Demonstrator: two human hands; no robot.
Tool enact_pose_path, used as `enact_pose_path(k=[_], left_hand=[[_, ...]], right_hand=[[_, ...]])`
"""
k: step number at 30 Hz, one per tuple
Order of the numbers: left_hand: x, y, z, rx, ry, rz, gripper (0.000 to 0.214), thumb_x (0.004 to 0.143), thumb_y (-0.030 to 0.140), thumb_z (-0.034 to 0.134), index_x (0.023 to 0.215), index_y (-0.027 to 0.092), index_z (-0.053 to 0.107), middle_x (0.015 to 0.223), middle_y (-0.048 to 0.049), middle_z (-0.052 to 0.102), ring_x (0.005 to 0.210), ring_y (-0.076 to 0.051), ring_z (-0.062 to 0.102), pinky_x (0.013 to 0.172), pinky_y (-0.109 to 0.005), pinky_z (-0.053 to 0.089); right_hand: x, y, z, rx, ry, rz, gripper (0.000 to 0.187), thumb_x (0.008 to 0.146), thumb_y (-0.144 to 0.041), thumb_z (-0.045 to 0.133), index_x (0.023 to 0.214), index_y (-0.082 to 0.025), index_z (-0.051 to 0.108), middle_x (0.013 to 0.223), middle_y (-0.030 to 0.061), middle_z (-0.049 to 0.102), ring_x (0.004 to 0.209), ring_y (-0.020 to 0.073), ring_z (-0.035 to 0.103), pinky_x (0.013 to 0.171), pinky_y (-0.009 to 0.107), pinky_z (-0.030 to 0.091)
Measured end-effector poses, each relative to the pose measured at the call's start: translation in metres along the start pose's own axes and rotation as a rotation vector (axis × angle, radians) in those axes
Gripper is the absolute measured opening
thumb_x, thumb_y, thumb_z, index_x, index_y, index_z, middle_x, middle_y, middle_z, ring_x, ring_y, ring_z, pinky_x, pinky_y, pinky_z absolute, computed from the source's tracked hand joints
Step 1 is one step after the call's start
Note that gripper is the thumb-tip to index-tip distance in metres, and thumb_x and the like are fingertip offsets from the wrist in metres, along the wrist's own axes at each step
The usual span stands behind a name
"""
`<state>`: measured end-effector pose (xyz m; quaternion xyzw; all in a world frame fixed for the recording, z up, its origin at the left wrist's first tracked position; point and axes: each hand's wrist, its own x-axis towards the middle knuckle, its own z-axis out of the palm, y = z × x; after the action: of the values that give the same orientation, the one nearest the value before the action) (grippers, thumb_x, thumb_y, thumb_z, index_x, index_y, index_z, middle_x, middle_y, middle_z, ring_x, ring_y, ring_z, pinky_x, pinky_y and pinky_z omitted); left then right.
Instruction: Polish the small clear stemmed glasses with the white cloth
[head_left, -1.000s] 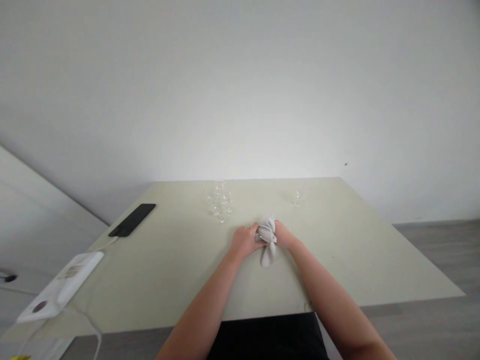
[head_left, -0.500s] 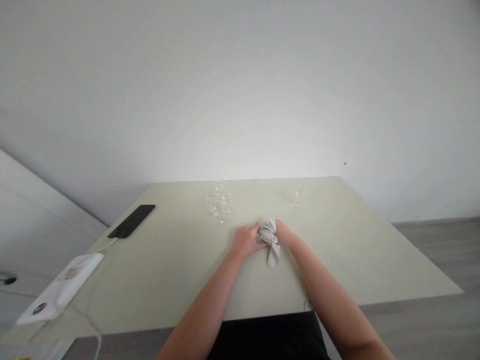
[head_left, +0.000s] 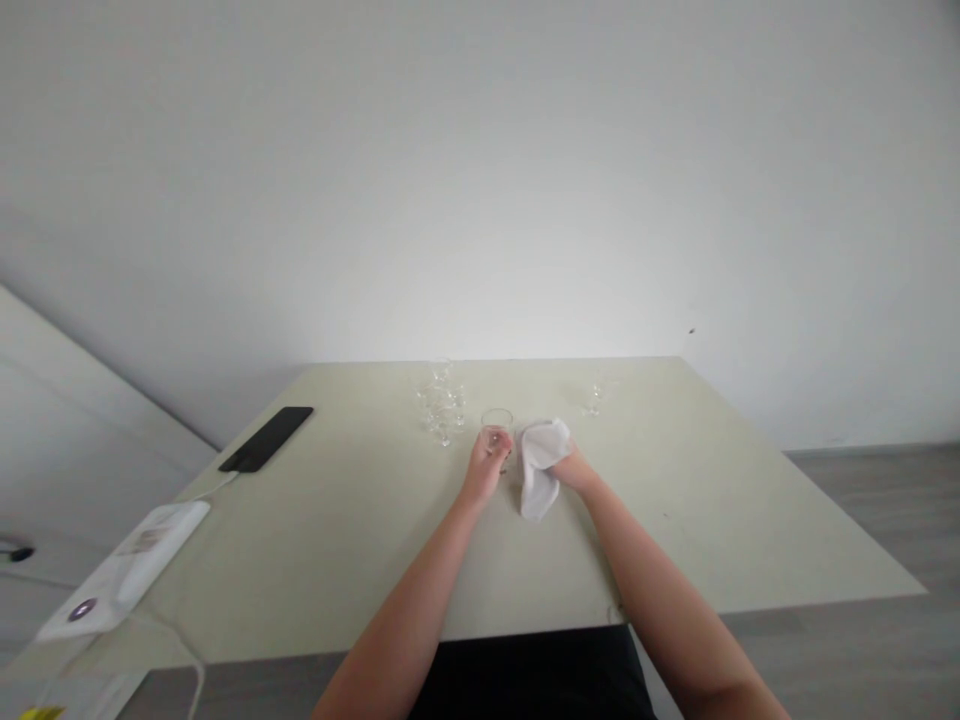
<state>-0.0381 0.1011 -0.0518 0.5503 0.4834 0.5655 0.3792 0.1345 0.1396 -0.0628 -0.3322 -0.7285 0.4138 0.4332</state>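
Observation:
My left hand (head_left: 484, 467) is wrapped round a clear drinking glass (head_left: 497, 420), its rim facing up above my fingers. The lower part of this glass is mostly hidden by the hand. Just to the right, my right hand (head_left: 570, 464) grips a pale grey-white cloth (head_left: 538, 465), which spreads over the fingers and hangs down toward the tabletop. A small gap separates cloth and glass. Beyond my left hand stands a cluster of several clear glasses (head_left: 444, 405), hard to tell apart. Farther right, clear glassware (head_left: 593, 398) stands by itself, faint against the table.
The pale table (head_left: 337, 550) reaches back to a white wall (head_left: 495, 200). Along its left edge lie a black phone-like slab (head_left: 266, 440) and a white device (head_left: 124, 575), with a white cable (head_left: 196, 665) hanging over the front edge.
The cloth has come away from the glass and opened out in my right hand. My left hand has shifted slightly forward with the glass, whose rim now shows.

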Motion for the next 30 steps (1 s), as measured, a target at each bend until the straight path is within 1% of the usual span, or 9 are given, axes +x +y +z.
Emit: enact_pose_path(k=[3, 6, 10, 13, 16, 19, 24, 28, 30], left_hand=[[0.0, -0.006, 0.002, -0.102, -0.001, 0.032, 0.063, 0.082, 0.075, 0.043, 0.102, 0.017, 0.057, 0.101, -0.0099, 0.065, 0.096, -0.021, 0.061, 0.088, -0.035, 0.048], [-0.002, -0.007, 0.004, -0.08, 0.021, 0.042, 0.07, 0.077, 0.079, 0.049, 0.109, 0.017, 0.056, 0.109, -0.0108, 0.064, 0.107, -0.023, 0.059, 0.098, -0.037, 0.044], [0.0, -0.001, 0.005, -0.072, 0.107, 0.018, 0.064, 0.072, 0.073, 0.06, 0.102, 0.017, 0.06, 0.105, -0.0088, 0.065, 0.106, -0.022, 0.06, 0.096, -0.034, 0.044], [0.002, 0.003, 0.003, -0.222, 0.171, -0.042, 0.059, 0.068, 0.063, 0.072, 0.104, 0.017, 0.06, 0.097, -0.0056, 0.067, 0.093, -0.019, 0.064, 0.088, -0.032, 0.047], [0.002, 0.006, -0.001, -0.44, 0.067, -0.07, 0.063, 0.068, 0.062, 0.072, 0.11, 0.018, 0.058, 0.096, -0.0061, 0.07, 0.091, -0.02, 0.066, 0.086, -0.035, 0.049], [0.001, 0.005, -0.002, -0.539, -0.053, -0.108, 0.063, 0.072, 0.065, 0.066, 0.113, 0.018, 0.059, 0.105, -0.0092, 0.07, 0.1, -0.023, 0.066, 0.087, -0.037, 0.05], [0.003, 0.003, -0.002, -0.413, 0.088, -0.138, 0.071, 0.062, 0.061, 0.077, 0.115, 0.016, 0.059, 0.099, -0.0062, 0.069, 0.089, -0.018, 0.065, 0.08, -0.031, 0.05], [0.0, 0.006, -0.006, -0.592, -0.097, -0.203, 0.073, 0.067, 0.068, 0.07, 0.12, 0.02, 0.056, 0.109, -0.009, 0.07, 0.089, -0.02, 0.067, 0.08, -0.036, 0.052], [0.0, 0.006, -0.006, -0.668, -0.12, -0.222, 0.067, 0.069, 0.067, 0.07, 0.115, 0.02, 0.06, 0.11, -0.0094, 0.07, 0.091, -0.021, 0.068, 0.081, -0.036, 0.052]], right_hand=[[-0.001, -0.015, 0.017, 0.029, -0.112, -0.107, 0.043, 0.075, -0.05, 0.072, 0.106, -0.021, 0.068, 0.109, 0.0087, 0.069, 0.107, 0.0274, 0.062, 0.104, 0.045, 0.044], [-0.001, -0.02, 0.026, 0.011, -0.084, -0.096, 0.038, 0.078, -0.053, 0.067, 0.099, -0.022, 0.071, 0.105, 0.0086, 0.071, 0.108, 0.0286, 0.062, 0.107, 0.047, 0.041], [-0.001, -0.013, 0.023, -0.06, -0.007, -0.015, 0.032, 0.079, -0.049, 0.063, 0.092, -0.021, 0.071, 0.103, 0.0091, 0.072, 0.106, 0.0301, 0.063, 0.108, 0.052, 0.039], [-0.004, -0.009, 0.022, -0.031, -0.002, 0.042, 0.029, 0.076, -0.045, 0.065, 0.089, -0.019, 0.07, 0.098, 0.0095, 0.072, 0.1, 0.0305, 0.064, 0.103, 0.051, 0.044], [-0.007, -0.01, 0.026, 0.081, -0.069, 0.078, 0.031, 0.082, -0.049, 0.059, 0.086, -0.02, 0.069, 0.087, 0.0084, 0.072, 0.09, 0.0271, 0.066, 0.088, 0.04, 0.055], [-0.007, -0.013, 0.027, 0.16, -0.104, 0.086, 0.03, 0.083, -0.05, 0.058, 0.086, -0.021, 0.068, 0.085, 0.0077, 0.071, 0.087, 0.0253, 0.066, 0.08, 0.035, 0.057], [-0.005, -0.016, 0.027, 0.079, -0.13, -0.005, 0.022, 0.077, -0.041, 0.067, 0.079, -0.019, 0.066, 0.084, 0.0057, 0.069, 0.083, 0.0233, 0.063, 0.086, 0.038, 0.052], [-0.007, -0.018, 0.031, 0.36, -0.194, 0.134, 0.029, 0.08, -0.047, 0.064, 0.086, -0.018, 0.066, 0.083, 0.0062, 0.07, 0.082, 0.0237, 0.063, 0.076, 0.034, 0.054], [-0.007, -0.02, 0.032, 0.41, -0.183, 0.154, 0.032, 0.08, -0.049, 0.063, 0.088, -0.019, 0.066, 0.084, 0.0066, 0.07, 0.083, 0.0241, 0.063, 0.072, 0.033, 0.055]])
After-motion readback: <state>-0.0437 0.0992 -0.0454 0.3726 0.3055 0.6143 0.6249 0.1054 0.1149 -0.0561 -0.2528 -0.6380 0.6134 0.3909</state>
